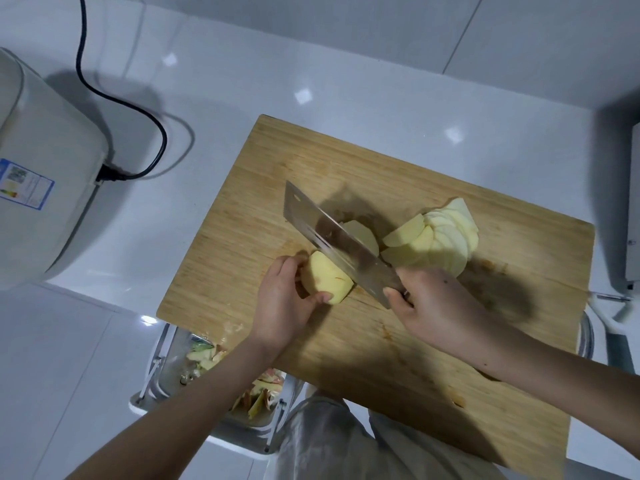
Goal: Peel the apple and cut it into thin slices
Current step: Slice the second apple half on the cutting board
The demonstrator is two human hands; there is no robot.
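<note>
A peeled yellow apple piece (327, 277) lies on the wooden cutting board (398, 358), and my left hand (285, 299) grips it from the left. My right hand (429, 299) holds the handle of a wide cleaver (332, 237), whose blade rests against the right face of that piece. One cut slice (363, 235) leans just behind the blade. Farther right on the board sits a fanned pile of thin pale slices (440, 237).
A white appliance (41, 174) with a black power cord (138, 112) stands on the white counter at the left. Below the board's near-left corner is a bin (194, 362) holding apple peels. Another white object (633, 209) sits at the right edge.
</note>
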